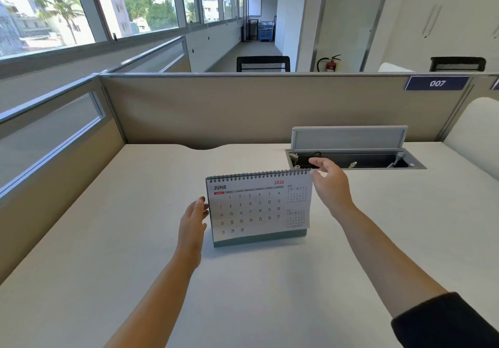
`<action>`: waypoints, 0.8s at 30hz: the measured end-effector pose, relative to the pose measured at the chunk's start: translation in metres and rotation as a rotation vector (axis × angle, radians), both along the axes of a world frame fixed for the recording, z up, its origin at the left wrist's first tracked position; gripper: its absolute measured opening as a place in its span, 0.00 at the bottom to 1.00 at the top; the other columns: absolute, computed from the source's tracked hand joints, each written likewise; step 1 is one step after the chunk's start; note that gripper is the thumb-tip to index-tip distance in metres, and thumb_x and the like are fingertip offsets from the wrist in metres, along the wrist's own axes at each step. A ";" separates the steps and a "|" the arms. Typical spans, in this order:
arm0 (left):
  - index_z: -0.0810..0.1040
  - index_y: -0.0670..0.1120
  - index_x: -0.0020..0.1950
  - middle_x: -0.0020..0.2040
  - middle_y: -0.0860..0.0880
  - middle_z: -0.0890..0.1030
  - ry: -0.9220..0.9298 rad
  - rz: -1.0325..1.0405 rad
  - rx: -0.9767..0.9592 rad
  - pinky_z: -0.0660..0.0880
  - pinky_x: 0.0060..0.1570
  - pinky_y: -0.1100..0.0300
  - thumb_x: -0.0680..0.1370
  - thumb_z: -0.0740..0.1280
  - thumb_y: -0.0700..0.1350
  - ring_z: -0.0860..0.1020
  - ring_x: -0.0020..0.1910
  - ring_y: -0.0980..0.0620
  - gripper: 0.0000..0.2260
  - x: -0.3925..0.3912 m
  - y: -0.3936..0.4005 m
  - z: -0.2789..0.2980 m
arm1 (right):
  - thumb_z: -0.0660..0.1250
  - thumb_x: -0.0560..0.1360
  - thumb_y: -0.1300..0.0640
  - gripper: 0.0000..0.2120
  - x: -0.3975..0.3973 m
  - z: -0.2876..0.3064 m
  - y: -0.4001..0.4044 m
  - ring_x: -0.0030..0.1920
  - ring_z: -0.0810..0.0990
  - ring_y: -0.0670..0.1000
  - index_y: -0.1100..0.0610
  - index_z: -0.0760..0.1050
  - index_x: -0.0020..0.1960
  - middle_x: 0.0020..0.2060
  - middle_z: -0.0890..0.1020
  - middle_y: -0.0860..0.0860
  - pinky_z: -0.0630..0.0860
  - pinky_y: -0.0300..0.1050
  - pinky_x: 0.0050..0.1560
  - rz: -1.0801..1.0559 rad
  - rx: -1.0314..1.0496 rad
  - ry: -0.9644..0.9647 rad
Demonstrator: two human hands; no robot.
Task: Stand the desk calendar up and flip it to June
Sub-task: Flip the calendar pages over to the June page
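Observation:
The desk calendar (256, 210) stands upright on the white desk (108, 239), spiral binding on top, teal base below. Its front page reads JUNE 2026. My left hand (193, 224) is beside the calendar's left edge, fingers straight and apart, fingertips at or just touching the page edge. My right hand (328, 183) hovers at the top right corner by the spiral, fingers spread, holding nothing.
An open cable tray (356, 160) with its grey lid raised is set into the desk behind the calendar, right of centre. Beige partition walls (216, 110) close the desk at the back and left. A label reads 007 at the back right.

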State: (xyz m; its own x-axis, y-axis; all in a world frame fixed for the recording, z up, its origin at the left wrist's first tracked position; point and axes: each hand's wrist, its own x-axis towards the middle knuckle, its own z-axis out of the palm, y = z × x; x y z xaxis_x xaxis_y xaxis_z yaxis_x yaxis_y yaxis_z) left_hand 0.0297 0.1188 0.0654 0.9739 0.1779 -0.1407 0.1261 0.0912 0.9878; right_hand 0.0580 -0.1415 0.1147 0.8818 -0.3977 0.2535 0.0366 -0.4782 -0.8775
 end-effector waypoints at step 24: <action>0.30 0.52 0.72 0.74 0.42 0.30 0.168 -0.025 0.246 0.52 0.70 0.38 0.74 0.65 0.53 0.37 0.74 0.40 0.45 0.024 -0.071 0.044 | 0.64 0.75 0.54 0.06 -0.029 -0.034 0.019 0.40 0.79 0.51 0.54 0.70 0.49 0.47 0.77 0.49 0.73 0.40 0.33 -0.013 -0.217 -0.032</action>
